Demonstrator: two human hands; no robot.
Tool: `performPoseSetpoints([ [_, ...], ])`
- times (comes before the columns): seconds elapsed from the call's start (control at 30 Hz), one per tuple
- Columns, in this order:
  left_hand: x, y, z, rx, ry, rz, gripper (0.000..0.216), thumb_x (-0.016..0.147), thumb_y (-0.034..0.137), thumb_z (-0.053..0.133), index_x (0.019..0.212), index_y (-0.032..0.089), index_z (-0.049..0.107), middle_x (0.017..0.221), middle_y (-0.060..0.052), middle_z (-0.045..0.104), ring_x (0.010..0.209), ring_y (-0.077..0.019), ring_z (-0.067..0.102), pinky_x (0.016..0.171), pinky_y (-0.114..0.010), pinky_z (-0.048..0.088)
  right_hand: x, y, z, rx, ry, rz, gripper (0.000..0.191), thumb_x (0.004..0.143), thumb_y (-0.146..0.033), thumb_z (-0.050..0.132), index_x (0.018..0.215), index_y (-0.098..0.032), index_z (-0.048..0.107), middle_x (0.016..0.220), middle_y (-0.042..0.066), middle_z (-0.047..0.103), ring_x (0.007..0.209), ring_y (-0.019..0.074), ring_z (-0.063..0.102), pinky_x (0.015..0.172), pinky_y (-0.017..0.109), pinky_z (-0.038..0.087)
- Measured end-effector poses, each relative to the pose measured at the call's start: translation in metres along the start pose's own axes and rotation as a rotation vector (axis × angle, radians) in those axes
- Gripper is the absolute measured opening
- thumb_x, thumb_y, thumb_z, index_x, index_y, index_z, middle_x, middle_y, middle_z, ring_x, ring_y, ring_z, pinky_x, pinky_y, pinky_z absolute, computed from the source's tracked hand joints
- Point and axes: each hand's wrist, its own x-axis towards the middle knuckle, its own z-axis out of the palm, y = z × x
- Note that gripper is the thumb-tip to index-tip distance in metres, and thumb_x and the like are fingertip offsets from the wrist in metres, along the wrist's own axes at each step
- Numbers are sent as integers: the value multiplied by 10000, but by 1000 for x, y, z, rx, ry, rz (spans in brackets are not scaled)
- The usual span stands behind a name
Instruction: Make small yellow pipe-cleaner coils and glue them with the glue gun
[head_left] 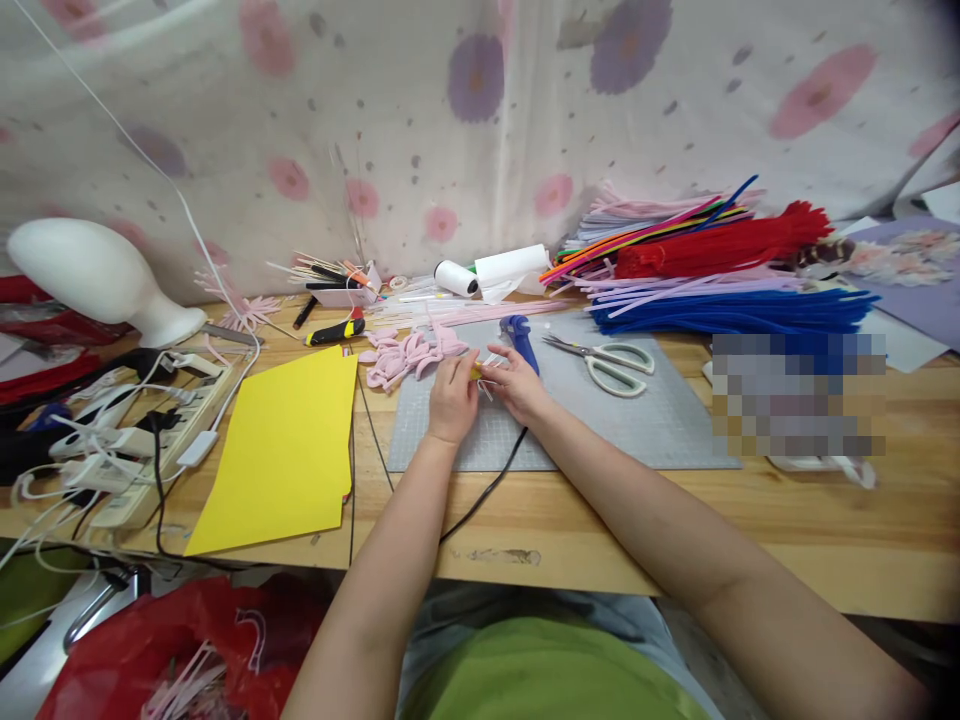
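My left hand [454, 402] and my right hand [519, 386] meet over the grey cutting mat [645, 435], fingers closed. Between their fingertips is a small yellow piece [476, 371], with thin white strips [486, 389] sticking out beside it. The fingers cover most of it, so its exact kind is unclear. Just beyond my right hand a blue glue gun [523, 342] rests on the mat. Scissors [611, 366] with pale grips lie to the right, blades parted. Left of my hands is a heap of pink fuzzy pieces [405, 358].
Yellow sheets [289, 450] lie at left, near a power strip [161, 450] with tangled cables. A white foam head [82, 275] stands behind. Bundles of blue [735, 312] and red pipe cleaners [720, 245] fill the back right. A black cord [487, 490] crosses the table's front edge.
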Motion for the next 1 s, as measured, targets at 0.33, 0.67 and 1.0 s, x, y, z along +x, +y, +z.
performPoseSetpoints([
  [0.33,1,-9,6,-808,-2,-686,297,664,344,618,879,150,552,754,-39,595,621,-119,573,485,-214,443,5,0,-4,-80,37,-48,610,480,-293,739,997,-208,426,693,-30,617,635,121,585,624,267,436],
  [0.67,6,-3,-5,-1024,-91,-860,418,557,475,705,793,147,599,742,-23,614,555,-90,572,442,-192,415,3,0,-4,-51,2,-35,576,484,-265,728,978,-213,437,722,-23,633,646,120,588,628,264,423],
  [1.0,5,-6,-4,-1034,-110,-868,385,447,320,791,719,131,595,639,7,601,548,-76,547,495,-197,415,-1,-3,-2,28,-11,35,551,478,-210,738,954,-210,461,747,-28,636,656,101,587,634,243,444],
])
